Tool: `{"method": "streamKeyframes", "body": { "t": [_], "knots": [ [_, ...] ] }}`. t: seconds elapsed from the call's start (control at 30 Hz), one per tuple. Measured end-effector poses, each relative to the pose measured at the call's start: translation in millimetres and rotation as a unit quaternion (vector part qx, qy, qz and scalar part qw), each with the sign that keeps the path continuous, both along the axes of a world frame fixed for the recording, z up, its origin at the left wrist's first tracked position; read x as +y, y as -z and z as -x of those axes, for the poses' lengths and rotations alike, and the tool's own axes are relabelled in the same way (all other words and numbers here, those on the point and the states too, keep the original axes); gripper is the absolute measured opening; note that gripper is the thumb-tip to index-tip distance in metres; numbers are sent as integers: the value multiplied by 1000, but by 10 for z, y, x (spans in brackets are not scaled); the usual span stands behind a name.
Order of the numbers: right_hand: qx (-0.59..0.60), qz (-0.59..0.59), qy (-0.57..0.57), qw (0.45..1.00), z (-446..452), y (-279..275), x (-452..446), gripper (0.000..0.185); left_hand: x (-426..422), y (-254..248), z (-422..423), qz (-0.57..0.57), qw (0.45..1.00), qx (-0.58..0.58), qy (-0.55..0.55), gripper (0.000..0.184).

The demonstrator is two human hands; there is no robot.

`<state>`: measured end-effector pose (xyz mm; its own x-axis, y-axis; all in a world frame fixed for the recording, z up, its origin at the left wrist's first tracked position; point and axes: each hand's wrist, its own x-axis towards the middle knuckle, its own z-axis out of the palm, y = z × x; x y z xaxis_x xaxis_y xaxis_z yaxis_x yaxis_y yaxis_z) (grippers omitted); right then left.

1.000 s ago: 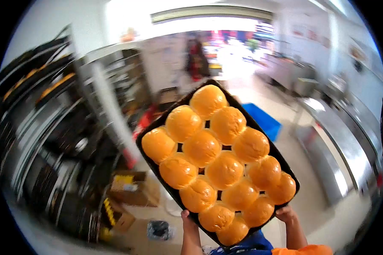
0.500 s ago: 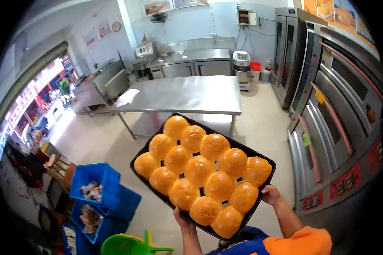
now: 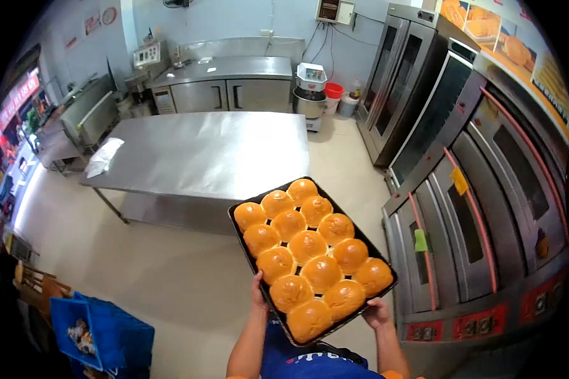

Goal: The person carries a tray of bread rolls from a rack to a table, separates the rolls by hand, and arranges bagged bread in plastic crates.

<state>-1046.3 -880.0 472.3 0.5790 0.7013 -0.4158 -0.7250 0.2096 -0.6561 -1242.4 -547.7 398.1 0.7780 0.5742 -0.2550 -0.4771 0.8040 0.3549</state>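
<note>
A black baking tray (image 3: 236,222) full of glossy golden buns (image 3: 307,247) is held out in front of my body, turned at a slant. My left hand (image 3: 259,294) grips its left edge, with the fingers partly hidden under the rim. On the near right edge, my right hand (image 3: 377,314) is closed round the rim. The buns sit in rows, touching one another. Beyond the tray's far end stands a long steel table (image 3: 202,148).
Deck ovens (image 3: 468,234) line the right side, with a tall glass-door cabinet (image 3: 392,82) behind. A mixer (image 3: 310,95), a red bucket (image 3: 334,91) and a steel counter (image 3: 227,72) are along the back wall. Blue crates (image 3: 107,331) stand at lower left; a white cloth (image 3: 105,156) lies on the table.
My view has swung right, bringing the ovens closer and moving the green scoop-shaped item out of sight. The tray has turned in my hands, which still hold it.
</note>
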Motion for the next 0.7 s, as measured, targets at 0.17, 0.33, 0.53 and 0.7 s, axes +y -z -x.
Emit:
{"method": "streamKeyframes", "body": {
  "t": [0.17, 0.33, 0.53, 0.7],
  "knots": [
    [83, 8, 10, 996, -93, -94, 685, 61, 668, -105, -340, 22, 998, -48, 22, 78],
    [154, 83, -106, 979, -638, 431, 1060, 42, 1327, -119, -561, -193, 793, 557, -152, 74],
    [-112, 50, -498, 859, -1380, 1180, 1002, 52, 350, -907, -1211, -398, 626, 561, -367, 62],
    [-240, 129, -554, 787, -2705, 786, 105, 42, -1523, -1170, -2377, -406, 727, 485, -266, 57]
  ]
}}
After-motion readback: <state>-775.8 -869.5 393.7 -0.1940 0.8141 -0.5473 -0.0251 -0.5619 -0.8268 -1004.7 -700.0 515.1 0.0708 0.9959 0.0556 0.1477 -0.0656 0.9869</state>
